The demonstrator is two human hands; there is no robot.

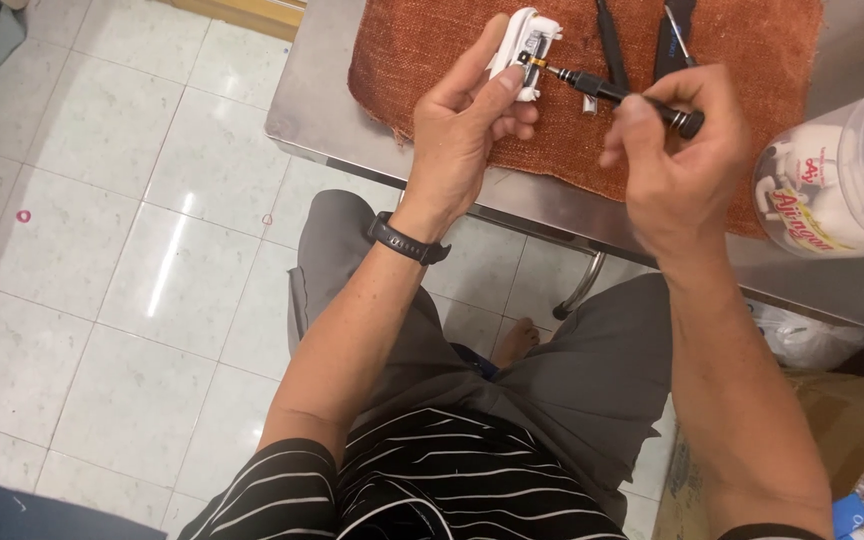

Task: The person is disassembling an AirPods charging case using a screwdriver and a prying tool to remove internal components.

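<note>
Closely, a small white plastic part (522, 52) is gripped in the left hand (472, 125), thumb laid along its side and fingers curled behind it; a dark opening with a brass-coloured fitting is seen at its middle. It is held just above a rust-brown cloth (422, 50) spread on the steel desk (322, 90). A black screwdriver (612, 93) is pinched by the right hand (677, 150), its tip set against the fitting, its handle lying level between thumb and forefinger. A black band (407, 240) is worn on the left wrist. Beside the right hand, a clear plastic tub (837, 175) is stood on the desk.
</note>
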